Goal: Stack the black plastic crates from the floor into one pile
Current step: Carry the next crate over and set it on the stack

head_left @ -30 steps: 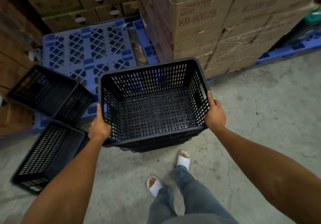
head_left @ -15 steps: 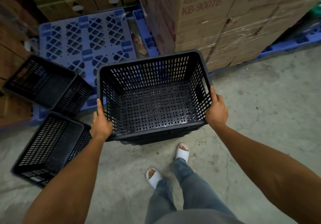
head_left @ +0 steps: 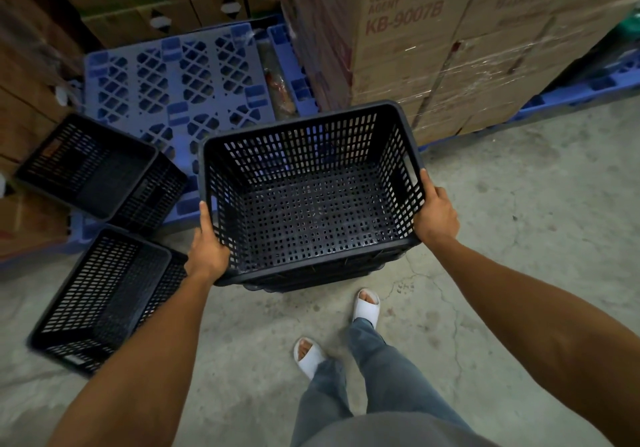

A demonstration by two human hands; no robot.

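Observation:
A black slotted plastic crate is held in front of me, open side up, nested on other crate rims that show just below its near edge. My left hand grips its left rim and my right hand grips its right rim by the handle slot. Two more black crates lie at the left: one tilted on the concrete floor, another leaning on the edge of the blue pallet.
A blue plastic pallet lies beyond the crates. Shrink-wrapped cardboard boxes rise at the back right on another blue pallet, more boxes at the left. My feet in white sandals stand on bare concrete floor.
The held crate has drifted slightly forward and to the right in my hands. The two crates at the left have not moved.

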